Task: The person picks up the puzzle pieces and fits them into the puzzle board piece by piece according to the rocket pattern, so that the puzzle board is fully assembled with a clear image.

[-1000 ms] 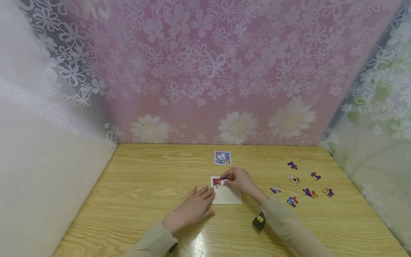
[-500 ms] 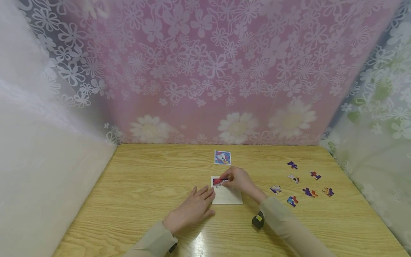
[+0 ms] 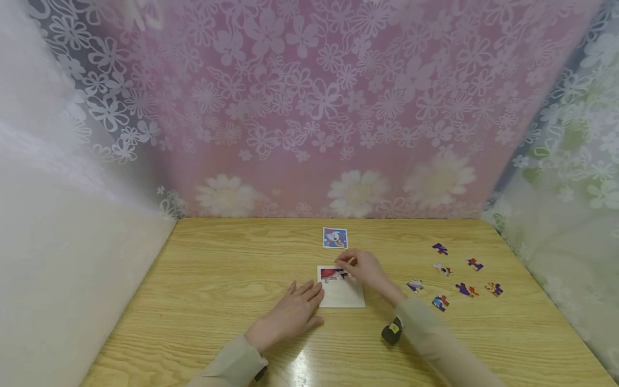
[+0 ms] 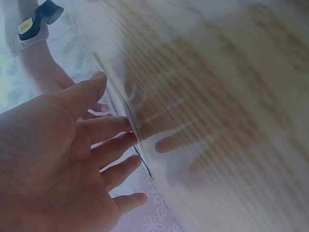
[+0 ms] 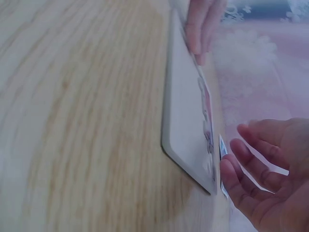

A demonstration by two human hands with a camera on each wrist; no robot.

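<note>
White puzzle board [image 3: 341, 299] with colourful pieces [image 3: 328, 273] along far edge, 7 loose pieces [image 3: 463, 289] rightward.

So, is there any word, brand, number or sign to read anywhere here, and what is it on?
No text is readable.
Yellow label on the dark device at the right wrist: marks too blurred to read.
Picture card, white tray, loose puzzle pieces: no lettering I can make out.

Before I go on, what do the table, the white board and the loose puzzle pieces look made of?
Table: wood or laminate, glossy; grain lines and a bright reflection. White board: probably plastic or coated card, smooth; plain pale face, even edge. Loose puzzle pieces: likely printed card; flat, colourful tabbed shapes, finish unclear.
</note>
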